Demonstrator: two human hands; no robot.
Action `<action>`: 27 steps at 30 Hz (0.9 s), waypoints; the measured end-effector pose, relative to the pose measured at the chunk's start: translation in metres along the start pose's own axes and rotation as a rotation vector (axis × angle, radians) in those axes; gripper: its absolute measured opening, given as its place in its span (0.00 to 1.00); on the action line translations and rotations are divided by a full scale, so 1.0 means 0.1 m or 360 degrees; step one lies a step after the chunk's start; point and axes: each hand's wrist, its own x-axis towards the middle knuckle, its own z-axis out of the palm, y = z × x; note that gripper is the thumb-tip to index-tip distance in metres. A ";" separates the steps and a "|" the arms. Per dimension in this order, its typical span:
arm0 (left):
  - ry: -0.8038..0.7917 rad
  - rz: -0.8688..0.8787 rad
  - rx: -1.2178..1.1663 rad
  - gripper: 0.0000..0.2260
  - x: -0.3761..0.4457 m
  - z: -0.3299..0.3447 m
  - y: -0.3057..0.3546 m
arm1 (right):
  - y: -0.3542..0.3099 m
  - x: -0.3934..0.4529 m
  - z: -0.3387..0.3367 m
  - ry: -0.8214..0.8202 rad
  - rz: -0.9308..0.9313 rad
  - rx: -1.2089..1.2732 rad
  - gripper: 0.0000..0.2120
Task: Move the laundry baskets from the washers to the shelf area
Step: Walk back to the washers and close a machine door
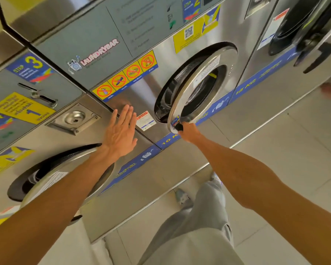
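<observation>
While your right hand (187, 131) grips the black handle (178, 127) of the part-open washer door (196, 88), your left hand (120, 132) spreads open. It lies flat against the steel washer front (141, 96), left of the door.

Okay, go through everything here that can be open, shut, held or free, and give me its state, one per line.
Middle washer door: partly open, swung out from the drum.
Door handle: black, gripped by the right hand.
Left hand: open, fingers spread, holding nothing.
Left washer door: looks shut.
Right washer door: blurred, cannot tell.
</observation>
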 end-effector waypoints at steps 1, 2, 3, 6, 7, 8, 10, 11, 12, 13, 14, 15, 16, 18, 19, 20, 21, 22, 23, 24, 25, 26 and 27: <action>0.0000 -0.0018 -0.0018 0.42 0.00 0.00 0.02 | 0.10 -0.10 -0.02 -0.0018 0.0005 -0.0011 0.20; 0.0001 -0.0036 -0.0041 0.42 0.00 -0.01 0.04 | 0.22 -0.18 -0.03 -0.0041 0.0007 -0.0013 0.20; -0.0004 -0.0051 -0.0064 0.42 0.00 -0.01 0.07 | 0.34 -0.28 -0.07 -0.0070 0.0011 -0.0014 0.20; -0.0053 -0.0091 -0.0118 0.42 0.02 -0.05 0.16 | 0.77 -0.56 -0.27 -0.0192 0.0043 0.0000 0.20; -0.0066 -0.0116 -0.0132 0.42 0.02 -0.06 0.19 | 0.91 -0.64 -0.35 -0.0233 0.0059 -0.0014 0.19; -0.0076 -0.0144 -0.0150 0.42 0.02 -0.06 0.22 | 1.05 -0.72 -0.43 -0.0262 0.0062 -0.0047 0.18; -0.0107 -0.0200 -0.0196 0.42 0.03 -0.10 0.29 | 1.35 -0.88 -0.60 -0.0310 0.0070 -0.0156 0.17; -0.0125 -0.0223 -0.0221 0.42 0.03 -0.13 0.32 | 1.50 -0.96 -0.69 -0.0322 0.0078 -0.0228 0.20; -0.0141 -0.0245 -0.0248 0.42 0.04 -0.14 0.35 | 1.65 -1.03 -0.74 -0.0321 0.0083 -0.0307 0.27; -0.0154 -0.0270 -0.0272 0.42 0.05 -0.17 0.38 | 1.79 -1.11 -0.80 -0.0297 0.0102 -0.0379 0.35; -0.0164 -0.0296 -0.0303 0.42 0.06 -0.21 0.41 | 1.91 -1.21 -0.86 -0.0244 0.0141 -0.0403 0.42; -0.0184 -0.0328 -0.0357 0.42 0.07 -0.26 0.45 | 2.03 -1.28 -0.89 -0.0165 0.0179 -0.0389 0.43; -0.0194 -0.0356 -0.0434 0.41 0.09 -0.31 0.50 | 2.13 -1.36 -0.93 -0.0066 0.0181 -0.0375 0.40; -0.0191 -0.0402 -0.0594 0.41 0.15 -0.43 0.66 | 2.30 -1.47 -0.99 0.0178 0.0097 -0.0314 0.32; -0.0204 -0.0410 -0.0673 0.41 0.19 -0.49 0.75 | 2.36 -1.51 -1.04 0.0294 0.0073 -0.0246 0.30; -0.0235 -0.0401 -0.0768 0.41 0.22 -0.56 0.85 | 2.46 -1.54 -1.10 0.0368 0.0080 -0.0162 0.28; -0.0251 -0.0386 -0.0872 0.40 0.24 -0.62 0.95 | 2.54 -1.57 -1.17 0.0415 0.0096 -0.0108 0.27; -0.0241 -0.0370 -0.0971 0.39 0.24 -0.67 1.04 | 2.63 -1.59 -1.25 0.0428 0.0112 -0.0090 0.27; -0.0221 -0.0361 -0.1053 0.38 0.23 -0.72 1.14 | 2.72 -1.60 -1.35 0.0423 0.0125 -0.0098 0.28; -0.0187 -0.0353 -0.1123 0.37 0.21 -0.77 1.23 | 2.80 -1.61 -1.46 0.0410 0.0125 -0.0119 0.28; -0.0154 -0.0348 -0.1173 0.37 0.17 -0.81 1.31 | 2.87 -1.62 -1.57 0.0388 0.0132 -0.0145 0.27; -0.0117 -0.0336 -0.1202 0.37 0.13 -0.84 1.38 | 2.93 -1.62 -1.67 0.0373 0.0135 -0.0181 0.27; -0.0096 -0.0328 -0.1229 0.37 0.09 -0.85 1.45 | 3.01 -1.61 -1.77 0.0350 0.0152 -0.0228 0.27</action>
